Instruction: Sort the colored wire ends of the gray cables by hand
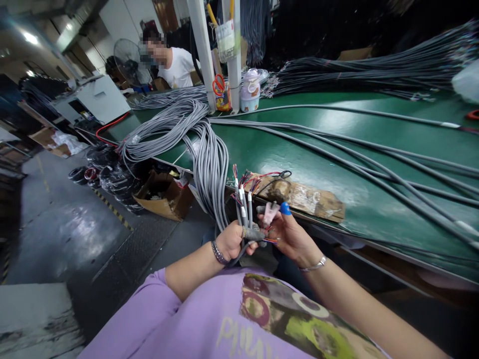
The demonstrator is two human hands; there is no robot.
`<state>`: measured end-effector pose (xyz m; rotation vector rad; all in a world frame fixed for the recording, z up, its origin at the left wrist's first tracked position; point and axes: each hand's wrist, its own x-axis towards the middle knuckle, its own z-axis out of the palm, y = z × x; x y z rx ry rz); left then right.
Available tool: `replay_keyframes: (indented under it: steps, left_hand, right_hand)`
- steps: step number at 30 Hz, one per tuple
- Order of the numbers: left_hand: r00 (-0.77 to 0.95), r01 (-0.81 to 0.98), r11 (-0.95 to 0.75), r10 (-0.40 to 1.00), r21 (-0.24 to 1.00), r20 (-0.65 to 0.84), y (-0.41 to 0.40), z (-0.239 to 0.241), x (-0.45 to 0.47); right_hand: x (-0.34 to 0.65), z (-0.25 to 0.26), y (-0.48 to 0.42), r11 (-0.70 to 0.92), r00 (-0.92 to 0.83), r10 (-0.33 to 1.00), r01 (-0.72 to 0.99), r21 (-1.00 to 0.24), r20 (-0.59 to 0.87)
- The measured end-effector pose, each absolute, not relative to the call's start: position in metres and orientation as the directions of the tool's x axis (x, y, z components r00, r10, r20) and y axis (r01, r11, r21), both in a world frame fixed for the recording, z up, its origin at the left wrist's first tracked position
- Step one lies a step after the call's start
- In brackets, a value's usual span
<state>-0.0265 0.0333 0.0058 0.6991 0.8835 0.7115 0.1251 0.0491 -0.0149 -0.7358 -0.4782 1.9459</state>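
My left hand (pixel 236 240) is closed around a bundle of grey cables (pixel 250 212). Their ends stick up past the fingers, with white bands and stripped, coloured wires (pixel 254 185) fanning out. One finger wears a grey covering. Close beside it, my right hand (pixel 294 237) is closed at the thin coloured wires (pixel 271 241) of a cable end that lies across the left fingers. A blue cap (pixel 285 208) covers one right fingertip, and pinkish wraps cover others. The fingers partly hide the wires.
A worn wooden board (pixel 314 199) lies at the edge of the green table (pixel 262 152). Coiled grey cables (pixel 160 132) hang over the left edge. A post (pixel 234 75) holds red scissors (pixel 219 85); a lidded cup (pixel 250 92) stands beside it. A person (pixel 179 67) is behind.
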Motion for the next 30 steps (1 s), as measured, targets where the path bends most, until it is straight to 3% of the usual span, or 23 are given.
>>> replay_keyframes:
  steps: [6, 12, 15, 19, 23, 27, 30]
  left_hand:
    - [0.310, -0.239, 0.459, 0.871, 0.856, -0.381, 0.014, -0.002, -0.032]
    - [0.264, -0.170, 0.370, 0.910, 0.913, -0.320, 0.006, -0.005, -0.030]
    - [0.317, -0.072, 0.372, 0.888, 0.926, -0.332, 0.007, -0.004, -0.030]
    - [0.494, 0.112, 0.425, 0.761, 0.898, -0.421, 0.012, -0.001, -0.034]
    - [0.512, 0.142, 0.437, 0.736, 0.888, -0.444, 0.014, 0.003, -0.035]
    - [0.360, -0.018, 0.420, 0.849, 0.907, -0.386, 0.012, 0.002, -0.029]
    - [0.269, -0.116, 0.381, 0.901, 0.917, -0.341, 0.010, -0.001, -0.024]
  right_hand:
    - [0.148, -0.017, 0.040, -0.494, -0.531, 0.812, -0.401, -0.771, -0.243]
    - [0.155, -0.002, 0.033, -0.255, -0.544, 0.818, -0.050, -0.966, -0.188]
    - [0.150, 0.005, 0.033, -0.202, -0.530, 0.829, 0.011, -0.979, -0.177]
    - [0.145, 0.007, 0.033, -0.078, -0.572, 0.810, 0.112, -0.991, -0.129]
    - [0.146, 0.005, 0.031, -0.055, -0.550, 0.829, 0.105, -0.993, -0.104]
    - [0.152, -0.007, 0.028, -0.133, -0.372, 0.922, -0.040, -0.990, -0.109]
    - [0.152, -0.016, 0.020, -0.251, -0.274, 0.940, -0.159, -0.955, -0.202]
